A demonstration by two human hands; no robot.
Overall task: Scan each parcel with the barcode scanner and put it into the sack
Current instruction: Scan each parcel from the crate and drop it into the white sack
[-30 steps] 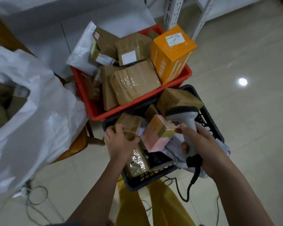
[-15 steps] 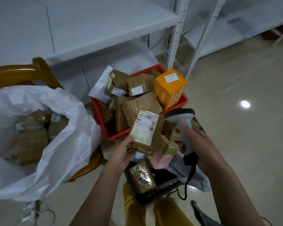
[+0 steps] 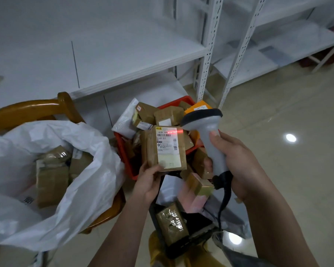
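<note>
Two hands work above the crates. The left hand [image 3: 149, 182] pinches the parcel [image 3: 167, 149] by its lower edge, label up, above the red crate [image 3: 127, 160]. The right hand [image 3: 237, 166] grips the scanner [image 3: 208, 132]; its red line crosses the label. The sack [image 3: 81, 170] stands open at left.

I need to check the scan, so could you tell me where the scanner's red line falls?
In the head view, the red line crosses the label's top edge on the parcel held by the left hand, centre frame.
</note>
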